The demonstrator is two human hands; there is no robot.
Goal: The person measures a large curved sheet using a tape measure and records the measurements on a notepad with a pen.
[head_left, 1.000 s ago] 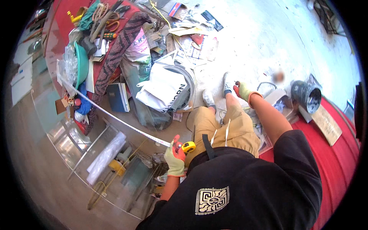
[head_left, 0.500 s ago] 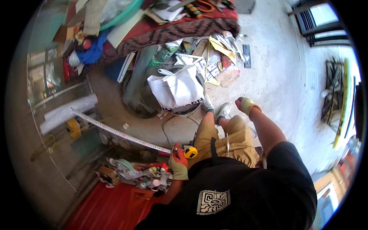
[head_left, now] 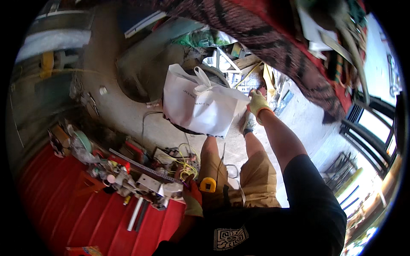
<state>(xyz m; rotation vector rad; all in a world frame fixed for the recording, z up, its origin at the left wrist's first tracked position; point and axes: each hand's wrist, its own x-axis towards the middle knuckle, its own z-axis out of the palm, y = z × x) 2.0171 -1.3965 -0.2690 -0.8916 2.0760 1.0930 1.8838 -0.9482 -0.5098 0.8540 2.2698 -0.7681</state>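
My left hand [head_left: 193, 199], in a pale glove with red-orange fingers, is closed around a yellow tape measure [head_left: 208, 184] in front of my left thigh. Its blade [head_left: 147, 168] stretches out to the left, over the clutter beside the red surface. My right hand [head_left: 258, 103], gloved in the same way, reaches forward with its fingers curled. Whatever those fingers hold, if anything, is hidden. Close by on its left stands a white bag [head_left: 200, 102] with a loop handle. I cannot tell whether hand and bag touch.
A table with a dark patterned cloth [head_left: 265, 34] crosses the top right. Scraps and packaging [head_left: 245, 79] lie below it. Small parts and tools [head_left: 124, 177] line the edge of the ribbed red surface [head_left: 85, 213]. Yellow cable [head_left: 186, 164] coils near my left leg. A black slatted frame [head_left: 367, 132] stands at right.
The view has swung, so the table now sits at the upper right. My right hand has come over beside the white bag. The blade now points across the clutter; my left hand keeps the tape measure.
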